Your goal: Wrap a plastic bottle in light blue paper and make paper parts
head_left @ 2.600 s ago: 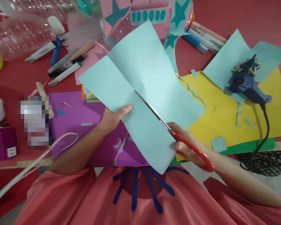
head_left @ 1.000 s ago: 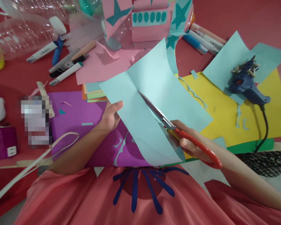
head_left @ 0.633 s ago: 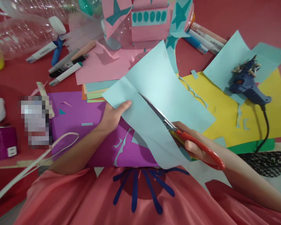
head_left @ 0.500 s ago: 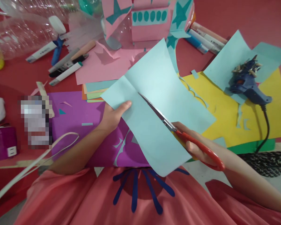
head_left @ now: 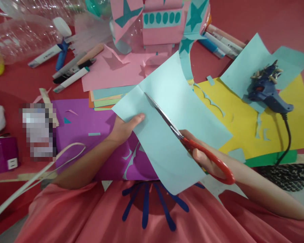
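Observation:
A light blue paper sheet (head_left: 177, 111) is held up over my lap, with a fold line running along it. My left hand (head_left: 124, 127) pinches its left edge, thumb on top. Red-handled scissors (head_left: 187, 141) are gripped in my right hand (head_left: 205, 158), fingers through the loops. The blades lie along the fold line, their tip near the sheet's upper part. The strip left of the blades hangs toward me.
A blue glue gun (head_left: 267, 89) with a black cord lies at right on yellow paper (head_left: 243, 121). Purple paper (head_left: 91, 135) sits under my left arm. Markers (head_left: 71, 72), clear plastic bottles (head_left: 22, 33) and a pink craft piece with teal stars (head_left: 159, 20) stand at the back.
The scissors have advanced up the fold line toward the sheet's far edge. The sheet has slid down and toward me, uncovering pink paper behind it.

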A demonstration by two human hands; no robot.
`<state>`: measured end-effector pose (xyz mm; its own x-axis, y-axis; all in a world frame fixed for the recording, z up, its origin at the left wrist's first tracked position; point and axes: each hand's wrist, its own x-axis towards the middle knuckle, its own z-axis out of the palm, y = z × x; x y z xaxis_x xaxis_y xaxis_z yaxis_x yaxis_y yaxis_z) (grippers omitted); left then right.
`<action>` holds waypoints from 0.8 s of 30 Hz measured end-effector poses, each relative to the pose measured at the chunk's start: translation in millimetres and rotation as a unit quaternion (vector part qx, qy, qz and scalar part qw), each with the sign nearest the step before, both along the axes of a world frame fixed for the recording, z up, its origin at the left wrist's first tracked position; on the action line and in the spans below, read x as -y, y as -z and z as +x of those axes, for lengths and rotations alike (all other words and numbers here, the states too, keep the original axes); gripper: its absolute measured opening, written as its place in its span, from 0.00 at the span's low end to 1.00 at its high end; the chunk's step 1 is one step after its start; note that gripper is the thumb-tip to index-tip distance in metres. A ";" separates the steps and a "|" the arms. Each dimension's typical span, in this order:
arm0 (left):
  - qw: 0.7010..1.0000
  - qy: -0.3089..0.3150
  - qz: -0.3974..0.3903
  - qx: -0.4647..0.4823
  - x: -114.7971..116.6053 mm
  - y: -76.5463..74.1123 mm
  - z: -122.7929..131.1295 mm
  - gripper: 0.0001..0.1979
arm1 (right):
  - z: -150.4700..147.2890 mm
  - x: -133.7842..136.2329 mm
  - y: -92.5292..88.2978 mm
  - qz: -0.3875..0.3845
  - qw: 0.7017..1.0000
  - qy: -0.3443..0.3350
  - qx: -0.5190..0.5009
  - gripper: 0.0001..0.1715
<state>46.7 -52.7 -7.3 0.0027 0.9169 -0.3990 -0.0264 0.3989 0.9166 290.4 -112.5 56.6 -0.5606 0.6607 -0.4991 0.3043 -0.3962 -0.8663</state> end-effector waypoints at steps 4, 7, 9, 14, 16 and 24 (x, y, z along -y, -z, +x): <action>1.000 -0.008 -0.002 0.013 -0.3 1.7 -1.7 0.26 | -5.1 1.2 3.3 -0.070 0.997 0.019 -0.009 0.40; 1.000 -0.013 -0.001 0.012 -1.3 -0.2 -1.0 0.26 | -7.4 3.8 6.4 -0.062 0.997 0.040 -0.016 0.43; 1.000 -0.011 -0.004 0.009 -2.1 -1.4 -0.7 0.25 | -8.7 5.3 8.2 -0.051 0.997 0.051 -0.021 0.42; 1.000 0.003 -0.001 0.008 -3.6 -1.9 -2.2 0.21 | -10.0 6.0 11.8 -0.042 0.998 0.049 -0.007 0.42; 1.000 0.000 0.004 0.011 -4.2 -1.9 -2.5 0.20 | -9.8 5.5 12.4 -0.038 0.998 0.049 0.001 0.43; 0.999 0.001 0.042 0.013 -7.0 2.1 1.1 0.21 | -0.3 11.8 15.6 -0.026 0.999 0.030 -0.003 0.42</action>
